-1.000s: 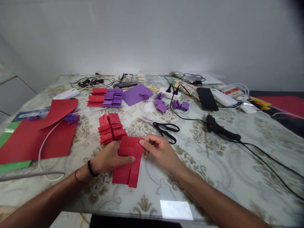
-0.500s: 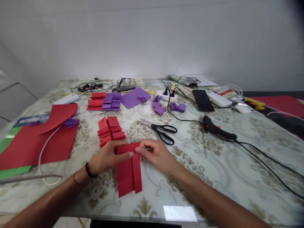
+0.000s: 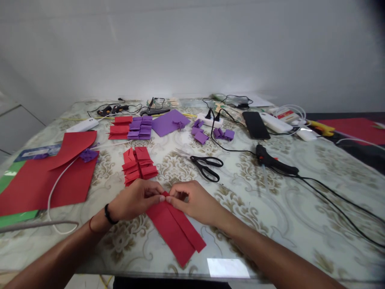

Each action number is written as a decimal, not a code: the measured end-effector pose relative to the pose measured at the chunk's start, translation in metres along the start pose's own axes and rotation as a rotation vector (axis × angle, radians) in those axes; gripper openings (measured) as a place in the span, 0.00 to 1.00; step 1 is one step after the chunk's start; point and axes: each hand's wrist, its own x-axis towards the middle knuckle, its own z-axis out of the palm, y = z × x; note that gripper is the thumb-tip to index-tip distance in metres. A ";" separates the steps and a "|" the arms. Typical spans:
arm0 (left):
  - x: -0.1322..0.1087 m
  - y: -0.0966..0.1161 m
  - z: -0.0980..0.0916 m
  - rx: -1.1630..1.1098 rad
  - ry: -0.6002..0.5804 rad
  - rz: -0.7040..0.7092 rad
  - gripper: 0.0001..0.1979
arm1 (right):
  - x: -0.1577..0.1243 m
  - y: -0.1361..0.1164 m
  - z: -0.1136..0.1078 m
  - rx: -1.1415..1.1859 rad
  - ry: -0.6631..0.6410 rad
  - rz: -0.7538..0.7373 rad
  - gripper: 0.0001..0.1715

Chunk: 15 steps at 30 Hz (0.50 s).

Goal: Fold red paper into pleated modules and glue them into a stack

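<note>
A strip of red paper (image 3: 174, 230) with a lengthwise fold lies slanted toward the table's front edge. Its far end is pinched between my left hand (image 3: 141, 200) and my right hand (image 3: 191, 202), the two thumbs almost meeting there. The fingers behind the paper are partly hidden. Just beyond my left hand sits a group of folded red paper pieces (image 3: 140, 164). Black-handled scissors (image 3: 207, 164) lie beyond my right hand, their blades pointing away to the left.
Large red sheets (image 3: 69, 184) lie at left under a white cable. Folded purple pieces (image 3: 140, 128), a purple sheet (image 3: 168, 122) and a power strip (image 3: 210, 120) stand farther back. A glue gun (image 3: 276, 160), its cord and a phone (image 3: 255, 125) are at right.
The red strip has turned, its near end swinging to the right. My right hand has moved slightly left and down, bringing both hands' fingertips together at the strip's far end.
</note>
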 end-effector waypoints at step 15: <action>-0.005 0.012 -0.001 0.249 0.123 0.208 0.15 | 0.000 -0.005 -0.008 0.113 -0.001 -0.017 0.10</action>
